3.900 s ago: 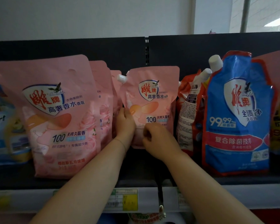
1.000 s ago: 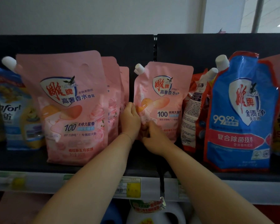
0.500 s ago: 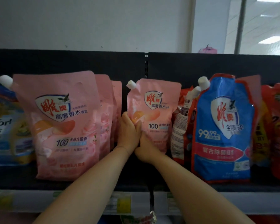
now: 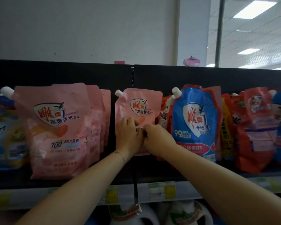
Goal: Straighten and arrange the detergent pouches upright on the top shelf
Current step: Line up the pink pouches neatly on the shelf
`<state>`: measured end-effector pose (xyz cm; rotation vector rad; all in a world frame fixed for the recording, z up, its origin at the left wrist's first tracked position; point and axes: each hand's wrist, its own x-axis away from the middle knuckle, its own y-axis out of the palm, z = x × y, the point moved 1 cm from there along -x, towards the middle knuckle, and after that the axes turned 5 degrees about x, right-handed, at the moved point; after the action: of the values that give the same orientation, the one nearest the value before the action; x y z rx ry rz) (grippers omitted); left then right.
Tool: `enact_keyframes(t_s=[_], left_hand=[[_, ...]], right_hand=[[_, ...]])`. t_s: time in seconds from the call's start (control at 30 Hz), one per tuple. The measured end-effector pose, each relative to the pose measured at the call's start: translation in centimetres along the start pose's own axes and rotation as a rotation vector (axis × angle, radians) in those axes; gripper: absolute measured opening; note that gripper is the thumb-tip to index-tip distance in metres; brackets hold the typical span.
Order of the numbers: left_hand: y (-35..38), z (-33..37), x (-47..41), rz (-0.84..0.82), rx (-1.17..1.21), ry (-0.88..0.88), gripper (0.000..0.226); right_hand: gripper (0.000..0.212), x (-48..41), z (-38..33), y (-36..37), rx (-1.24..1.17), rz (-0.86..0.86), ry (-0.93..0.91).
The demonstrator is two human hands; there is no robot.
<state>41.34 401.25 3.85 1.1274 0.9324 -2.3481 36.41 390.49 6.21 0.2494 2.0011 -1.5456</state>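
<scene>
Head view shows us the small pink pouch point(image 4: 141, 103) standing on the top shelf point(image 4: 104, 179) with its back near the dark back panel point(image 4: 71, 73), its white spout cap point(image 4: 118, 93) at the upper left corner and its printed front turned toward us. Our hands are together on its lower half and touch each other: the left hand point(image 4: 128, 137) covers the lower left of the pouch with its fingers curled onto the front, and the right hand point(image 4: 157, 135) grips the lower middle just beside it, knuckles bent. Whether the thumbs reach behind the pouch we cannot tell. The pouch looks close to upright, and its bottom edge is hidden by our wrists. Left of the small pink pouch, across a narrow dark gap, stands a row of large pink pouches point(image 4: 55, 127), one behind another, and beyond them a blue and yellow pouch point(image 4: 2, 135) at the frame edge. Right of the small pink pouch an orange pouch point(image 4: 165, 114) is squeezed against it, then comes a blue pouch point(image 4: 196, 120), and further right several red pouches point(image 4: 253, 127) lean together. Below the small pink pouch, price labels point(image 4: 162, 190) run along the shelf's front rail.
</scene>
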Motion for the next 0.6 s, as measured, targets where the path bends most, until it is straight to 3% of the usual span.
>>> enact_keyframes(t_s=[0.23, 0.47, 0.6], left_hand=[[0.2, 3.9, 2.3, -0.024, 0.075, 0.322, 0.01], [2.0, 8.5, 4.7, 0.011, -0.315, 0.745, 0.017], [4.5, 11.2, 4.9, -0.078, -0.374, 0.877, 0.027]], right_hand=[[0.018, 4.6, 3.4, -2.4, 0.321, 0.377, -0.156], [0.024, 7.4, 9.0, -5.0, 0.378, 0.295, 0.084], [0.029, 8.1, 13.3, -5.8, 0.291, 0.247, 0.323]])
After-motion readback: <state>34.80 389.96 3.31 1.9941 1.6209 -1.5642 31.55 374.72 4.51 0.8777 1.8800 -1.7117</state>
